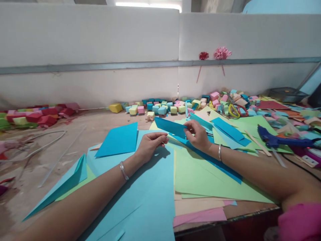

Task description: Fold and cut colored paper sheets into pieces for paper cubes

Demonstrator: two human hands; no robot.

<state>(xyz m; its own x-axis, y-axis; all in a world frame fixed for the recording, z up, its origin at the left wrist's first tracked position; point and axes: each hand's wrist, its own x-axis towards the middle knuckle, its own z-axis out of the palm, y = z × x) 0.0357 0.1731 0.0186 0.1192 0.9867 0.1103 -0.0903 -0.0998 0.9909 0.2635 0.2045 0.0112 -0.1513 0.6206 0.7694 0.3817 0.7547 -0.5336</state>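
My right hand (199,134) pinches a folded blue paper piece (170,126) by its right end and holds it just above the table. My left hand (150,144) is closed in a loose pinch at the piece's lower left edge, fingertips touching it. Both wrists wear a thin bracelet. Under the hands lie large light-blue sheets (147,201) and light-green sheets (200,177). A flat blue paper square (119,140) rests to the left of my left hand.
Many small coloured paper cubes (160,107) line the back wall. A blue glue gun (278,140) lies at the right among paper scraps, near scissors with yellow and red handles (234,110). Red paper shapes (42,115) and white tubing (45,142) are at the left. Table edge runs lower right.
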